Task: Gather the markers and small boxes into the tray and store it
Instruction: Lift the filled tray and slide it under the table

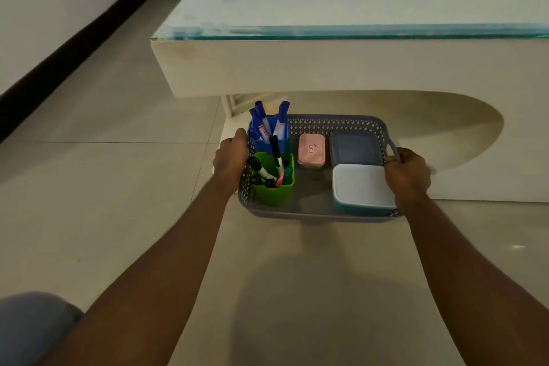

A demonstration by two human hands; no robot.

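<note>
A grey perforated tray [332,123] is held low over the tiled floor, just in front of the opening under the table. My left hand [230,157] grips its left end and my right hand [407,175] grips its right handle. Inside stand a blue cup [267,144] with blue markers [261,119] and a green cup [274,190] with black, pink and green markers [276,154]. A small pink box [311,151], a dark grey-lidded box [355,148] and a white-lidded teal box [361,189] lie beside them.
A white table with a glass top [341,3] overhangs the tray; its thick front edge [326,68] is right above. Its curved base wall [505,157] stands to the right. A wall with a black skirting [74,38] runs along the left. My knee [32,327] shows bottom left.
</note>
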